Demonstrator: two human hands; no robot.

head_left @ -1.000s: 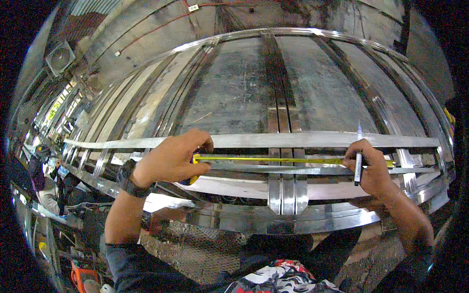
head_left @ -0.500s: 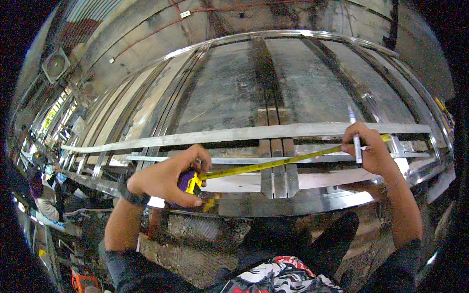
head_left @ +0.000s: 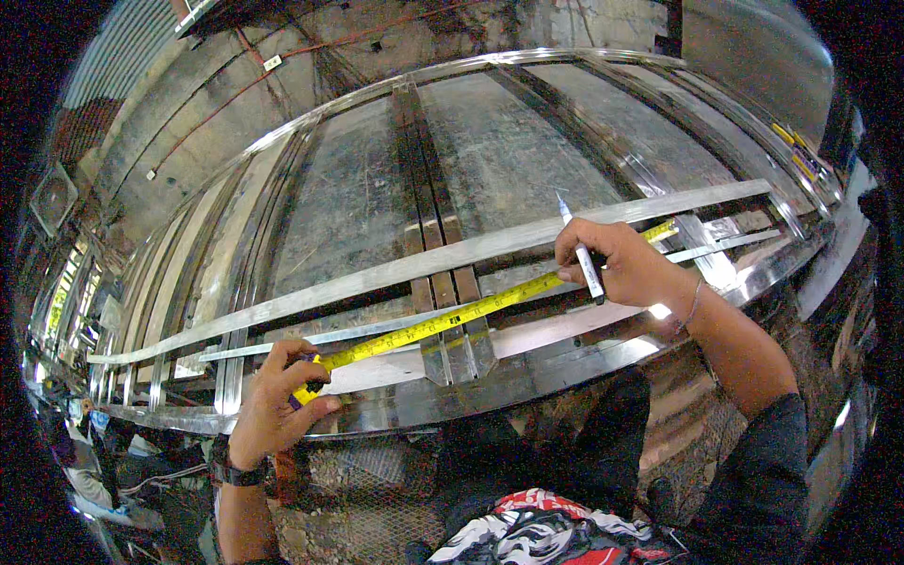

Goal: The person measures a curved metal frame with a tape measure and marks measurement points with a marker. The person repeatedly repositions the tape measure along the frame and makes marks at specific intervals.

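My left hand is closed around a yellow and purple tape measure near the bench's front edge. From its case the yellow blade runs out to the right, slanting away from me. My right hand grips a white marker pen, its tip pointing up and away. The fingers of that hand also touch the blade, whose far end shows beyond them. Just past the blade lies a long flat silvery metal bar, with a thinner metal strip below it.
A large metal frame with dark crossbars spreads over the bench. Several yellow-handled tools lie at the far right. Behind stands a grey wall with a red conduit. Wire mesh and rubble show below the bench edge.
My view has swung to the right. More blade now shows between my hands, with its marked face turned up. The pen in my right hand has tilted to the left.
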